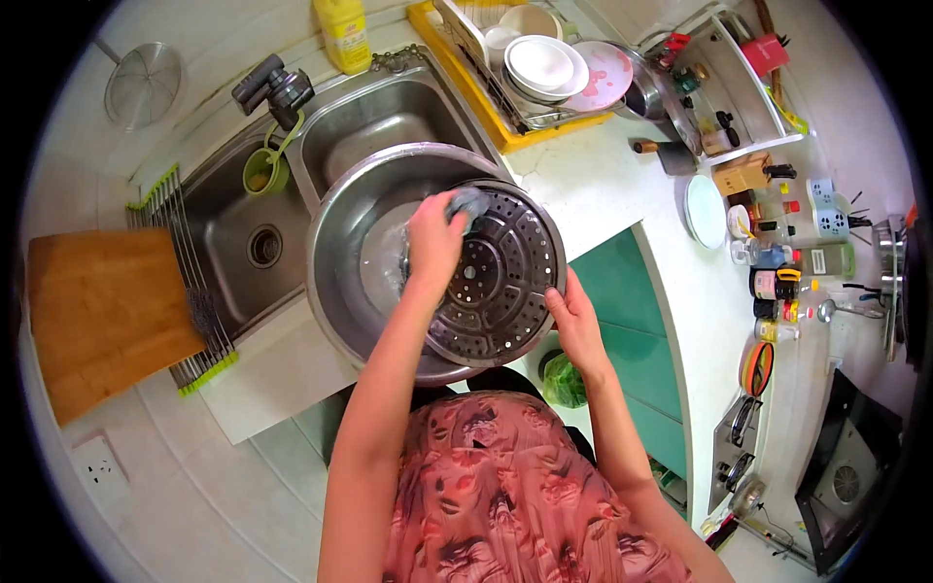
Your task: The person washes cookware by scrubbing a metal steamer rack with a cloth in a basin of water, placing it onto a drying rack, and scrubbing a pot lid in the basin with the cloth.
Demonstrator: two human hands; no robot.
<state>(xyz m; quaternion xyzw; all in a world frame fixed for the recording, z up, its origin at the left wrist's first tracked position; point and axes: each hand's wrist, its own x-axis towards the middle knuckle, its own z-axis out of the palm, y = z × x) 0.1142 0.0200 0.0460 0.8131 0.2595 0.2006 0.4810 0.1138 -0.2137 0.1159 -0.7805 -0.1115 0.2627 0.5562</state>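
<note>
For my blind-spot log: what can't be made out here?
Head view, all:
Most fingertips of the right hand, behind the perforated tray.
Part of the floor of the steel basin, under that tray.
Shape of the scrubber, blurred and partly covered by the left hand.
Top of the yellow bottle, cut by the upper edge.
Labels on the bottles at right, too small.

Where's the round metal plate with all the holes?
In the head view, the holed plate is mid-picture, over the right side of the big metal basin, with the right hand gripping its edge and the left hand at its upper left.
</note>
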